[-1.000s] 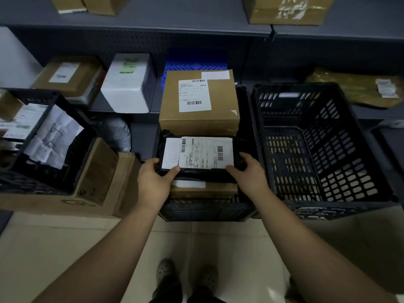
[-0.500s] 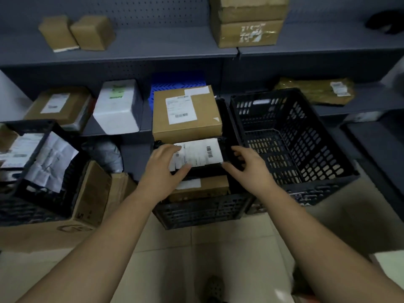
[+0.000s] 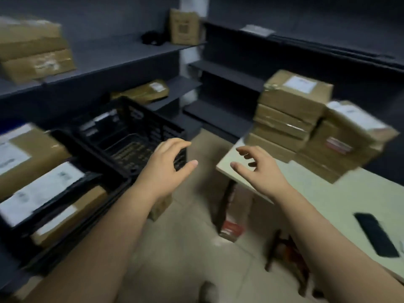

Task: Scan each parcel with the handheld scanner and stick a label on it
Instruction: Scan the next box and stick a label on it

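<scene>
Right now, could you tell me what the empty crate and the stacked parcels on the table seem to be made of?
The empty crate looks like black moulded plastic, judging by its slotted lattice walls. The stacked parcels look like matte brown cardboard, with glossy tape strips and white paper labels.

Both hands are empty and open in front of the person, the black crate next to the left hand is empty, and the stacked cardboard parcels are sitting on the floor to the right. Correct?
Not quite. The head view shows the stacked cardboard parcels sitting on the pale table, not on the floor. The rest holds: the left hand and right hand are open and empty, and the black crate beside the left hand is empty.
</scene>
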Available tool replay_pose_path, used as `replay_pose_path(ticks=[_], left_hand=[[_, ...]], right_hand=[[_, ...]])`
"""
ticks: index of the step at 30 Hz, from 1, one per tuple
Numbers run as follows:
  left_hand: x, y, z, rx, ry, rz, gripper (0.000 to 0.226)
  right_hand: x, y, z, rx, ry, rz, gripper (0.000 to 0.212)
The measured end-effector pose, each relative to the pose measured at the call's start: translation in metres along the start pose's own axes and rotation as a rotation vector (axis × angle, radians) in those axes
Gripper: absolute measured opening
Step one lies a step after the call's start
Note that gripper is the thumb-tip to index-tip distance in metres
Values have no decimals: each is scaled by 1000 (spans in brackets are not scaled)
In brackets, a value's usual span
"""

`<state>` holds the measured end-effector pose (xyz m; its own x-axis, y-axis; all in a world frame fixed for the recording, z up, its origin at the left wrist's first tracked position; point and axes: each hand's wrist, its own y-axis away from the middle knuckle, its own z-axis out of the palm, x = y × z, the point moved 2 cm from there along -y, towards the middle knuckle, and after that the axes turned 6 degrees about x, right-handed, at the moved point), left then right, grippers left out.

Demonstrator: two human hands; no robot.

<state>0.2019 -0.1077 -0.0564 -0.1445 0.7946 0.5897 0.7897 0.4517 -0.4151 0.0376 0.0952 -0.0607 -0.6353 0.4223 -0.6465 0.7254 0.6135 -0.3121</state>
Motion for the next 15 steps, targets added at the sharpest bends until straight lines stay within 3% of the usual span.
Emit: replay_pose_path(ticks=[7, 15], left_hand=[[127, -60, 119, -168, 118, 199, 48], [203, -141, 227, -189, 172, 199, 44]], right_hand=[[103, 43, -139, 251, 83, 224, 41], [208, 16, -220, 322, 83, 307, 47]])
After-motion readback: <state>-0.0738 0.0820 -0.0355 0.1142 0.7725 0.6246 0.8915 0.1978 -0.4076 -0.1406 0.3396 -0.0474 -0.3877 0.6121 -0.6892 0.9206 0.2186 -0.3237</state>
